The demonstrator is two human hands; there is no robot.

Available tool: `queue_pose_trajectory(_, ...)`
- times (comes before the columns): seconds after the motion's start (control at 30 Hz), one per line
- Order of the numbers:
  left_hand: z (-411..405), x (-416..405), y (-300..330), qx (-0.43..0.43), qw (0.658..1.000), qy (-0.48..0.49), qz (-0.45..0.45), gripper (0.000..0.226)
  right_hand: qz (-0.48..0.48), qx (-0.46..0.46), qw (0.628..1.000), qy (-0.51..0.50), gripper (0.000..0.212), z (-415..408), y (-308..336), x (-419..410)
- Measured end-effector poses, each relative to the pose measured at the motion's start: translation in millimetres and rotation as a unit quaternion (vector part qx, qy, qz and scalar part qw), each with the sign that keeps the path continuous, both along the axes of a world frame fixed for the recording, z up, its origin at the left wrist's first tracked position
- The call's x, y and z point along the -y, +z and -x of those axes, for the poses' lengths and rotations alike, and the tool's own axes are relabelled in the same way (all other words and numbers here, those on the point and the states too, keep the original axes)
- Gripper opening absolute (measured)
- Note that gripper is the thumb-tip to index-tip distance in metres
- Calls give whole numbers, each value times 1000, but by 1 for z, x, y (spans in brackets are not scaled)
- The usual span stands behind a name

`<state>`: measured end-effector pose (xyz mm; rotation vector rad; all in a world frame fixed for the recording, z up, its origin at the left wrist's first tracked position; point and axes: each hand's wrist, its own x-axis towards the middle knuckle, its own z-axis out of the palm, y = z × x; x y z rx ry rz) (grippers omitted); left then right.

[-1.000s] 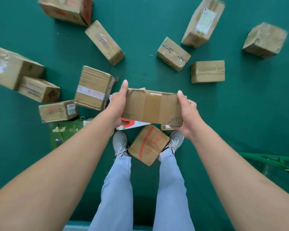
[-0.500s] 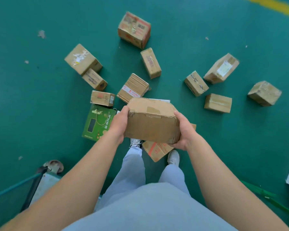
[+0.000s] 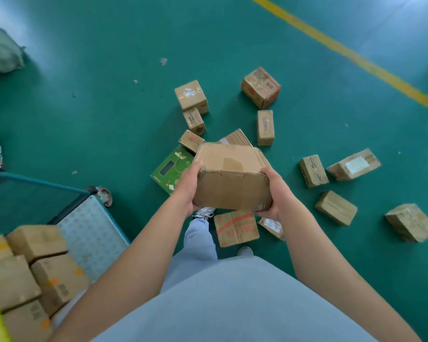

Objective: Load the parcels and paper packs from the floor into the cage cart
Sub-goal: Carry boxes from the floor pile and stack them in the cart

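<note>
A plain brown cardboard parcel (image 3: 232,178) is held up in front of me at waist height. My left hand (image 3: 187,186) grips its left end and my right hand (image 3: 273,191) grips its right end, fingers curled under it. The cage cart (image 3: 92,233) stands at the lower left, its patterned floor partly bare, with several brown parcels (image 3: 37,243) stacked inside. On the green floor lie several more parcels, among them a red-striped box (image 3: 236,228) by my feet and a green printed pack (image 3: 172,169) behind the held parcel.
Loose parcels are scattered on the floor to the right (image 3: 336,208) and further ahead (image 3: 261,87). A yellow floor line (image 3: 351,55) runs diagonally at the upper right. A grey-green sack (image 3: 0,53) sits at the far left. The cart's caster wheel (image 3: 104,193) juts toward me.
I have straightened up and turned left with the parcel, lifting it away from the floor. The cage cart and its stacked parcels have come into view at the lower left.
</note>
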<state>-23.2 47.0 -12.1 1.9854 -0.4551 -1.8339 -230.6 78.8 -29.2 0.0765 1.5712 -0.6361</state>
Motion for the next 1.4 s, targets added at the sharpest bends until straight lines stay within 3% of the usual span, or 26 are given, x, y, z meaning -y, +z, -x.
queue_pose_trajectory(0.2,-49,-79,25,27,993,113,33,37,33,-7,992,122,34,-45,31,-28)
queue_pose_trajectory(0.37,-95,-122,40,67,976,198,62,39,55,17,978,199,46,-99,38,-39)
queue_pose_trajectory(0.53,-139,-163,47,72,955,279,73,35,78,28,955,285,39,-156,47,-43)
queue_pose_trajectory(0.7,-187,-202,43,80,923,371,67,36,90,32,928,359,30,-220,54,-56)
queue_pose_trajectory(1.13,-342,-289,28,46,829,553,71,30,107,13,854,509,35,-429,59,-88)
queue_pose_trajectory(1.4,-463,-353,11,50,765,638,76,54,119,1,795,594,33,-584,49,-130)
